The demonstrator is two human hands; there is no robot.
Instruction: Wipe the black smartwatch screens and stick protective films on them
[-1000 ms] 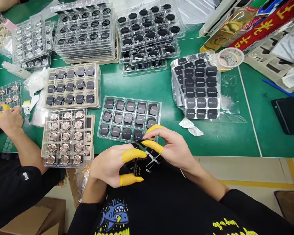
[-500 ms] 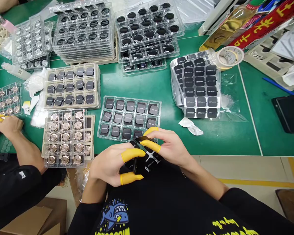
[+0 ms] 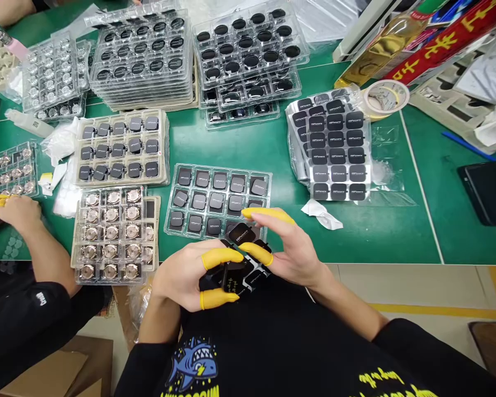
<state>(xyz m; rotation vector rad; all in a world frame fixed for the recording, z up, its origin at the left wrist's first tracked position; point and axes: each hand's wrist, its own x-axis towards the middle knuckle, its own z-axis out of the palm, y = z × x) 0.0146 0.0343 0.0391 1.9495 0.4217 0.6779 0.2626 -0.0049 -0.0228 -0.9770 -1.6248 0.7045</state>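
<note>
My left hand (image 3: 184, 274), in yellow finger cots, is closed on a glossy dark square piece (image 3: 233, 278) and a sheet of black square labels (image 3: 255, 274) bent beside it. From the other side, my right hand (image 3: 291, 241) has its capped thumb against the upper part of this sheet. Its index finger stretches out above, off the surface; its other fingers are partly hidden. A rounded black label (image 3: 240, 234) with small print faces up between index finger and thumb. Just beyond, a clear tray (image 3: 206, 190) carries rows of dark square pieces, its near right corner covered by my hands.
More label sheets (image 3: 339, 149) lie at right, near a tape roll (image 3: 386, 99), crumpled paper (image 3: 322, 214) and a phone (image 3: 485, 190). Stacked trays (image 3: 143, 94) stand at the back; watch trays (image 3: 111, 234) sit at left. A co-worker's hand (image 3: 22, 212) works at far left.
My right index finger has lifted and straightened away from the thumb. The upper label has turned from nearly edge-on to facing up. The dark square piece in my left hand has tilted into view.
</note>
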